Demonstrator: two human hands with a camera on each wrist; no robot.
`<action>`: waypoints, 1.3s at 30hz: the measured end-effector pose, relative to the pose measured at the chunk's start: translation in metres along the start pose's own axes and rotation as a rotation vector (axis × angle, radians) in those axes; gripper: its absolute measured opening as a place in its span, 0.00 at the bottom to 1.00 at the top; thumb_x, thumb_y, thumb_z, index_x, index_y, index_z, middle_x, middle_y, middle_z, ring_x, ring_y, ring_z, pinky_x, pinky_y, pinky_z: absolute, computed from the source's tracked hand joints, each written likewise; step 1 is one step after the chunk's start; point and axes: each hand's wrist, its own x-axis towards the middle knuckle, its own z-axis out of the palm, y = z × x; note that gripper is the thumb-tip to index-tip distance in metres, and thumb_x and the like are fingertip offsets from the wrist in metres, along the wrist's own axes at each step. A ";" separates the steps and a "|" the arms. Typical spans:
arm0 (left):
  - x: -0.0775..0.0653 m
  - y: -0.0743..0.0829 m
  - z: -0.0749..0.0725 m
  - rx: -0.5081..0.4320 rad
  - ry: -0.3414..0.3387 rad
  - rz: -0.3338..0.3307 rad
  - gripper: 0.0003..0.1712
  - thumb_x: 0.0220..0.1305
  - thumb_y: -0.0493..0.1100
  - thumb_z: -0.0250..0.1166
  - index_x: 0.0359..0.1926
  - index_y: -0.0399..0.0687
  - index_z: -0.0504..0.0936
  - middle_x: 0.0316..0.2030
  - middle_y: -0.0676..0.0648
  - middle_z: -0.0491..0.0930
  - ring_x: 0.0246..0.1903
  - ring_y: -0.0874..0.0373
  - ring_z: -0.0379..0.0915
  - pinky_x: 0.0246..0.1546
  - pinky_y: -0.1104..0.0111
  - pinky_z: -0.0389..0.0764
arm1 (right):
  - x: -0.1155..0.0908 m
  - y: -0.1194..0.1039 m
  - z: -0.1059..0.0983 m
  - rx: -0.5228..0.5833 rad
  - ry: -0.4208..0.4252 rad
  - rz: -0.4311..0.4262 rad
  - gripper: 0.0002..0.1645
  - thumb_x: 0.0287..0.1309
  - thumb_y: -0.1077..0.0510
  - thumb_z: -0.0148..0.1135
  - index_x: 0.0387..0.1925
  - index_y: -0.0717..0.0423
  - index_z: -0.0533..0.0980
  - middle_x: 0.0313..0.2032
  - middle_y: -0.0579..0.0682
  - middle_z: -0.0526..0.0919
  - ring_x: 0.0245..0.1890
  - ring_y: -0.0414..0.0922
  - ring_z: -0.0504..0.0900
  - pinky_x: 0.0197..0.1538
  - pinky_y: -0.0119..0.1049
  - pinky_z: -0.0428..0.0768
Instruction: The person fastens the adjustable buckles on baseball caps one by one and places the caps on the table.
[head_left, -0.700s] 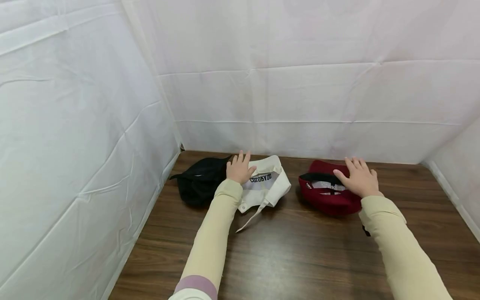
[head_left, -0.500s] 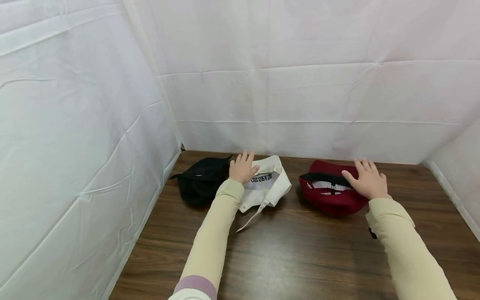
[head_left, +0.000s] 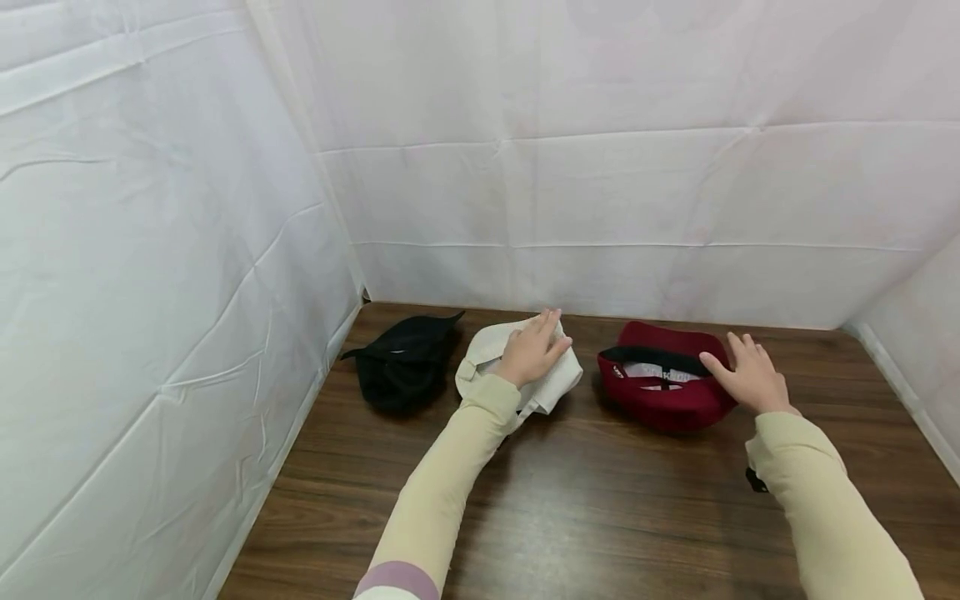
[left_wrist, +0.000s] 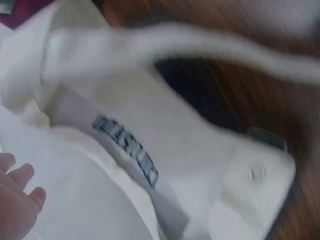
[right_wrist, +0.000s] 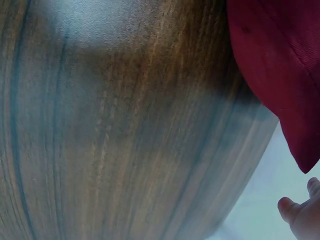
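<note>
A white cap (head_left: 483,346) lies at the back of the table, its inside partly showing. Over it, in the head view, stretches my left hand (head_left: 531,350), fingers extended and holding nothing. Dark lettering and a strap end with a snap show on the white cap (left_wrist: 200,145) in the left wrist view. To the right sits a dark red cap (head_left: 667,404) with its opening facing up. My right hand (head_left: 752,379) is beside its right edge, fingers spread. The right wrist view has the red cap (right_wrist: 280,60) just above my thumb and fingertip. A black cap (head_left: 401,362) lies on the left.
The dark wooden table (head_left: 585,517) ends at a white cloth backdrop (head_left: 600,183) close behind the caps. White cloth (head_left: 187,292) also rises along the left side, and more closes the right side.
My left hand has swept right across the white cap, uncovering its left part and the black cap's edge. My right hand has shifted right, away from the red cap's middle.
</note>
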 end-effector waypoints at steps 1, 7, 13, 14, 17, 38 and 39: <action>0.000 0.003 0.001 -0.030 0.003 0.009 0.33 0.66 0.61 0.35 0.68 0.54 0.46 0.67 0.48 0.51 0.65 0.56 0.48 0.59 0.54 0.58 | -0.001 0.000 0.001 0.004 0.000 0.004 0.49 0.58 0.33 0.36 0.65 0.66 0.43 0.62 0.75 0.43 0.60 0.72 0.43 0.47 0.72 0.50; 0.000 0.018 0.007 -0.071 -0.003 0.068 0.32 0.65 0.60 0.39 0.67 0.53 0.51 0.66 0.49 0.55 0.64 0.58 0.51 0.58 0.56 0.60 | -0.001 0.004 0.005 0.047 -0.004 0.026 0.49 0.58 0.34 0.37 0.65 0.68 0.42 0.62 0.76 0.40 0.58 0.75 0.43 0.49 0.71 0.50; -0.001 0.026 0.017 0.071 -0.002 0.137 0.33 0.61 0.54 0.50 0.66 0.56 0.54 0.64 0.51 0.59 0.63 0.54 0.55 0.59 0.57 0.59 | -0.001 0.007 0.012 0.097 -0.010 0.029 0.49 0.59 0.35 0.37 0.64 0.71 0.42 0.62 0.76 0.38 0.59 0.73 0.46 0.52 0.67 0.51; -0.002 0.028 0.018 0.094 -0.002 0.141 0.33 0.59 0.53 0.51 0.66 0.57 0.54 0.64 0.52 0.59 0.63 0.55 0.54 0.60 0.56 0.58 | -0.001 0.007 0.013 0.107 -0.012 0.027 0.49 0.60 0.35 0.37 0.64 0.72 0.42 0.62 0.76 0.38 0.59 0.73 0.46 0.52 0.67 0.51; -0.002 0.035 0.022 0.154 0.002 0.155 0.35 0.57 0.52 0.54 0.65 0.59 0.55 0.64 0.53 0.59 0.65 0.55 0.50 0.61 0.54 0.55 | -0.001 0.005 0.015 0.126 -0.017 0.018 0.48 0.60 0.36 0.38 0.63 0.72 0.43 0.62 0.76 0.39 0.59 0.72 0.47 0.53 0.66 0.52; -0.015 0.058 0.043 0.375 0.060 0.321 0.08 0.60 0.48 0.54 0.38 0.62 0.77 0.41 0.61 0.80 0.59 0.59 0.61 0.60 0.59 0.57 | -0.003 -0.005 0.024 0.109 -0.128 0.003 0.38 0.59 0.47 0.44 0.58 0.76 0.55 0.59 0.78 0.50 0.57 0.72 0.52 0.56 0.63 0.55; -0.017 0.057 0.043 0.381 0.063 0.332 0.07 0.60 0.49 0.54 0.38 0.61 0.77 0.41 0.61 0.80 0.58 0.59 0.62 0.60 0.60 0.58 | -0.003 -0.005 0.025 0.106 -0.135 0.000 0.38 0.59 0.47 0.44 0.57 0.76 0.56 0.59 0.78 0.49 0.57 0.72 0.51 0.56 0.63 0.54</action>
